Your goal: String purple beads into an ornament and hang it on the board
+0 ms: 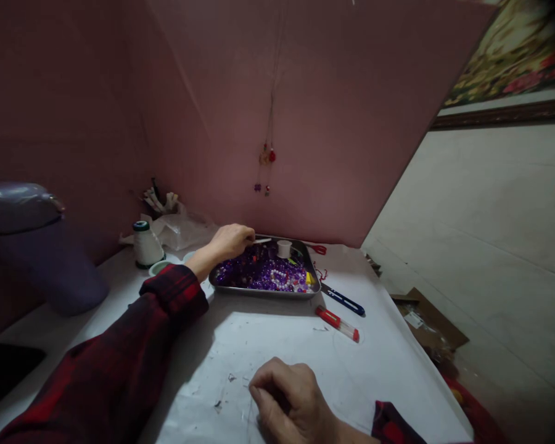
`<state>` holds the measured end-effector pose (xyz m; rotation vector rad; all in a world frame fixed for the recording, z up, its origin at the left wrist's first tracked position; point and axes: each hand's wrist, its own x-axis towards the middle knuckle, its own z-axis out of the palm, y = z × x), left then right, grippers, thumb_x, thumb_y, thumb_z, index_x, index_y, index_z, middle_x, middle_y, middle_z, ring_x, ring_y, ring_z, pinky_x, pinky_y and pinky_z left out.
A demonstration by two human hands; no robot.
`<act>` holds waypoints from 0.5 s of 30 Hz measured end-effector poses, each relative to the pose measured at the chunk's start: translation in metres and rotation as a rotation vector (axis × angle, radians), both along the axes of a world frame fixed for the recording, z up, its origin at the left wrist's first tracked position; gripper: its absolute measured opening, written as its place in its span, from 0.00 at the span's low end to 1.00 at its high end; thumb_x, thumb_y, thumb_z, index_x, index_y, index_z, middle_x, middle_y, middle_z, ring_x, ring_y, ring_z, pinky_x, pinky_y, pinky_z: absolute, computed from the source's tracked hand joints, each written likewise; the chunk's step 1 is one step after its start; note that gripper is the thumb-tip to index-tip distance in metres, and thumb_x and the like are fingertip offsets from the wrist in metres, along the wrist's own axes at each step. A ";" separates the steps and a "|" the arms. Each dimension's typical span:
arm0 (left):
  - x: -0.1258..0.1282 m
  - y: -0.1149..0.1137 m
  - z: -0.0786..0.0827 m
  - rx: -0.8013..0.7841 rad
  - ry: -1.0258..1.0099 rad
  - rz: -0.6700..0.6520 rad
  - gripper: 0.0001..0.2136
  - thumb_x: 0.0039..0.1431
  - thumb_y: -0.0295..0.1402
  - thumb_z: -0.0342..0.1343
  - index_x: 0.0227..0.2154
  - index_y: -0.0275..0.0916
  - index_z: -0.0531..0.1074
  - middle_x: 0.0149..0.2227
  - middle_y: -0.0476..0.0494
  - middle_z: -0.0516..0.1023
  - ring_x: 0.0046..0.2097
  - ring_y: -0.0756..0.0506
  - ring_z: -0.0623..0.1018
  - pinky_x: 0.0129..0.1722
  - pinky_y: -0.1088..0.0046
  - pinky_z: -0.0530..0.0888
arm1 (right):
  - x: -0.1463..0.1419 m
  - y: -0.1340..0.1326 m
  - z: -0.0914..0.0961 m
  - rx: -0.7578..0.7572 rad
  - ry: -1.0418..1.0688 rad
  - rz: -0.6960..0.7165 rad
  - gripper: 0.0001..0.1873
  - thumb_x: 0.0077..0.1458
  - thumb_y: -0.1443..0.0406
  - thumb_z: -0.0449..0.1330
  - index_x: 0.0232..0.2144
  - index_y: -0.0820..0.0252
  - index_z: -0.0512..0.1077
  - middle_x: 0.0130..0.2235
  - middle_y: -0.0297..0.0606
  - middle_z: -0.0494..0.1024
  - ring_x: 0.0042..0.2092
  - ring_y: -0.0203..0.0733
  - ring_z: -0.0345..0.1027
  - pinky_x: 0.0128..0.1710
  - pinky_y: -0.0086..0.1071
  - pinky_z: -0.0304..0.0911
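Observation:
My left hand [234, 239] reaches over the back left part of a dark metal tray [263, 292]. Its fingers are pinched at one end of a slim white stick [262, 240], whose kind I cannot make out. Purple beads [250, 271] fill much of the tray, along with a string of white beads [282, 279], a small white cup [284, 249] and a yellow piece [309, 278]. Near the front of the table, my right hand [293, 398] is closed, thumb against forefinger, on what looks like a thin clear thread [250, 410], only faintly visible.
Right of the tray lie a dark blue cutter [345, 302], a red lighter-like case [337, 323] and red-handled scissors [317, 249]. A thread cone [147, 245], a plastic bag [185, 228] and a large purple tumbler [41, 253] stand left. Beaded strands [266, 157] hang behind.

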<state>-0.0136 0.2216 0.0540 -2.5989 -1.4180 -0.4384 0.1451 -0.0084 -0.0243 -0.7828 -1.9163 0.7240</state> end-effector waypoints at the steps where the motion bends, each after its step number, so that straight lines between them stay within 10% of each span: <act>1: -0.004 0.001 0.002 0.024 -0.025 0.016 0.09 0.55 0.32 0.50 0.34 0.42 0.75 0.37 0.44 0.78 0.40 0.45 0.74 0.37 0.73 0.66 | 0.000 0.000 -0.001 -0.005 -0.003 0.000 0.04 0.50 0.71 0.52 0.25 0.63 0.65 0.18 0.26 0.57 0.18 0.28 0.49 0.17 0.24 0.45; 15: -0.028 0.008 0.008 0.105 -0.251 0.110 0.08 0.54 0.33 0.52 0.32 0.39 0.75 0.32 0.44 0.77 0.34 0.48 0.74 0.32 0.75 0.65 | 0.001 -0.001 -0.003 -0.062 -0.012 -0.009 0.04 0.50 0.70 0.52 0.25 0.63 0.66 0.17 0.26 0.57 0.18 0.27 0.49 0.17 0.24 0.45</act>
